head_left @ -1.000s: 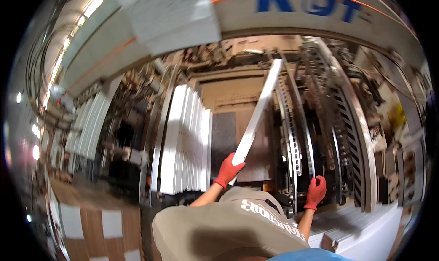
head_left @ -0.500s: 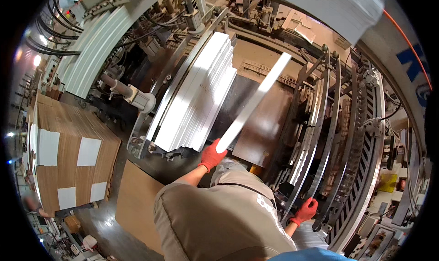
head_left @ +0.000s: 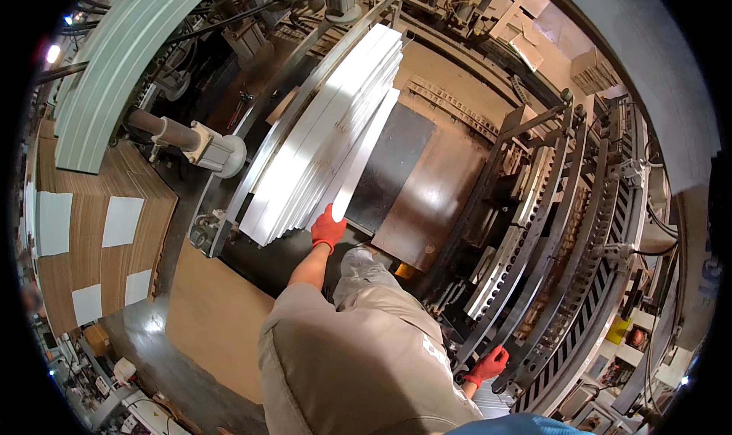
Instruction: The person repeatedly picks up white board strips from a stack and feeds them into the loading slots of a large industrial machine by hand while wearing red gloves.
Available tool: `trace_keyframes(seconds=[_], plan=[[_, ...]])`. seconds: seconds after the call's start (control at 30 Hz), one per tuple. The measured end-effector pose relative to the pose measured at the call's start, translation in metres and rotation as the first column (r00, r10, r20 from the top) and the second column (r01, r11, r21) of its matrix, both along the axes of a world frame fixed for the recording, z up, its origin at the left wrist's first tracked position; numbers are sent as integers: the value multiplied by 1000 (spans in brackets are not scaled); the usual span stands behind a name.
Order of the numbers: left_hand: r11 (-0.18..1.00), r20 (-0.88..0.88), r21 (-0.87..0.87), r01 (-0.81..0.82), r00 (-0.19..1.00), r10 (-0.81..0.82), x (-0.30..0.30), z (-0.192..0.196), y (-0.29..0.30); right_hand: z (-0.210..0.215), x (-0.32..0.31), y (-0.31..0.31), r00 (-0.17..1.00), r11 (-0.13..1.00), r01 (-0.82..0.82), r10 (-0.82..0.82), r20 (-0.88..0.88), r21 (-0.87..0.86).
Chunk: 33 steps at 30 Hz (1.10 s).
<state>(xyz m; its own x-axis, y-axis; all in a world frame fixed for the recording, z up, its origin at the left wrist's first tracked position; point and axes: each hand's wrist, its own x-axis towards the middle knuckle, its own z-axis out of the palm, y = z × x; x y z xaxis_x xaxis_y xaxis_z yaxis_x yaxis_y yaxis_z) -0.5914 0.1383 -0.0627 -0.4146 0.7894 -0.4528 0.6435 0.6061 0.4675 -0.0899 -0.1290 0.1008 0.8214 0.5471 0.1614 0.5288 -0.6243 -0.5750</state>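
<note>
My left hand (head_left: 328,230), in a red glove, is closed round the near end of a long white strip (head_left: 367,154). The strip lies slantwise along the right side of a stack of white strips or panels (head_left: 320,134), its far end close against them. Down at the lower right, my right hand (head_left: 488,365), also red-gloved, has its fingers curled beside a curved metal rail (head_left: 526,309) of the machine. Whatever that hand may be gripping is hidden.
Dark and brown plates (head_left: 427,199) form the machine bed right of the stack. A metal cylinder (head_left: 210,151) juts in at left. A tall pile of brown cardboard (head_left: 91,233) stands far left, with a brown sheet (head_left: 210,317) on the floor. A striped rail (head_left: 576,332) runs at right.
My left hand has brought the white strip leftward from over the bed to the stack's side. My right hand stays by the rail. The view has shifted.
</note>
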Motion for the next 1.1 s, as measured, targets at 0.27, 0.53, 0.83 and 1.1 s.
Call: trace_keyframes(seconds=[0.27,0.53,0.83,1.1], plan=[[993,-418,-117,-17,908,-33,-10,-53,20,-9,10,-7,999,999,-41,41,-12,-3],[924,-490,-335,-184,872,-3,36,-80,23,11,-7,3,1000,998,16,-15,10,-61],[522,37,38,852,521,-853,163,-55,86,41,-20,-30,926,882,350,-275,-259,316],[240,-91,293,925,276,-957,234,25,78,-10,-7,-180,532,132,751,-702,-473,647]])
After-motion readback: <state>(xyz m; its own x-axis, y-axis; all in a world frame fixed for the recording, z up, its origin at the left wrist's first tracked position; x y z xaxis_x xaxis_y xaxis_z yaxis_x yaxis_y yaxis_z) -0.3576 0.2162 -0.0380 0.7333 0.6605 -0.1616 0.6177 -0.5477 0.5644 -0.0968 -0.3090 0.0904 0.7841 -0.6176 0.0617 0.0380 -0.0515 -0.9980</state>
